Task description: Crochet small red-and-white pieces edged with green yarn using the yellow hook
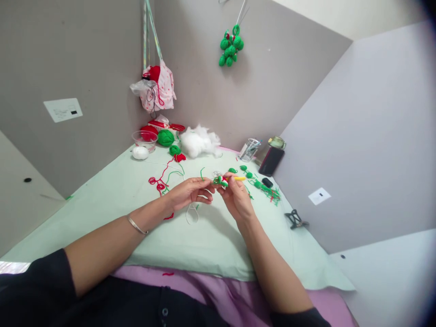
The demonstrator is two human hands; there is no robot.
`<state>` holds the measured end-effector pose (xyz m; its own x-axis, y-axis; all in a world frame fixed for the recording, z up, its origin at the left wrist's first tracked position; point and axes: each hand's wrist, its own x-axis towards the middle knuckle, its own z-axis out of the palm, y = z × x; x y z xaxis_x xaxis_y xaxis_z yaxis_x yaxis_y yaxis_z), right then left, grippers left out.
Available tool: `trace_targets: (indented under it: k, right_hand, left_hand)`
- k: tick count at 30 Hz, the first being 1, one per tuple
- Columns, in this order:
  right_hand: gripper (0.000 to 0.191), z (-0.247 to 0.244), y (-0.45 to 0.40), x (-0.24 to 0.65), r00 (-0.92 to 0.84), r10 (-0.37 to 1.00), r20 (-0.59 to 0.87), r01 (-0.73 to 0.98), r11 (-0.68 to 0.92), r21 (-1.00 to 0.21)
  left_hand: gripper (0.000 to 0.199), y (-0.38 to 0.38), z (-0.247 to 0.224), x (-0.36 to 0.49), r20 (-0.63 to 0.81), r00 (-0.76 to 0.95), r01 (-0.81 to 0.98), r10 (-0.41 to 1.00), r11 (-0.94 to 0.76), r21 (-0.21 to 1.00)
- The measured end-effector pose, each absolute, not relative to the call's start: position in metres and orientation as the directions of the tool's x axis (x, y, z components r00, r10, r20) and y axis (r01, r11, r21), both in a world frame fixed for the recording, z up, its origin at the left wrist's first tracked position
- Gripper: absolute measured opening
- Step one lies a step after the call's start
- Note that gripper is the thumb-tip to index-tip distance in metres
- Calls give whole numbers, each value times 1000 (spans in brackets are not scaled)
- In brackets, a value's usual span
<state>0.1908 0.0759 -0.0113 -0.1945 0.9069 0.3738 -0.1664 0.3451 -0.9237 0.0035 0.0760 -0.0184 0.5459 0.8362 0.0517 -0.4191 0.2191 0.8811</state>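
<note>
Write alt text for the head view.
A person's left grip and right grip hold a small green, red and white yarn piece, the right also holding a yellow tool. White stuffing and green yarn lie behind.

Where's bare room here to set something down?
Left of the red yarn, in front of the white ball; and between the right forearm and black clip. Crowded: the back, bowl to fluff, and around phone and green pieces.

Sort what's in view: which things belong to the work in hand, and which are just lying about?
Likely part of the work: small woolly piece, yellow stick, green yarn ball, red yarn, white stuffing.

Likely just lying about: phone, black clip.
</note>
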Motion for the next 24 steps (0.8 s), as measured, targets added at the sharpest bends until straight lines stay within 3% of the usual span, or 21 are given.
trace_targets:
  k: [11,18,21,24]
  right_hand:
    - [46,-4,72,198,-203,920,334,-210,292,-933]
    - [38,-3,70,195,-164,920,357,-212,320,-923]
    - [36,-4,70,190,-141,921,363,-213,330,-920]
    - [35,-6,71,188,-114,922,369,-215,340,-916]
  left_hand:
    - [25,96,-21,-9,55,300,-294,952,37,955]
    - [24,95,-9,-14,163,-108,-456,981,-194,868]
    - [30,78,-3,0,167,6,-528,986,-139,838]
    - [43,64,1,11,107,217,-573,970,37,818]
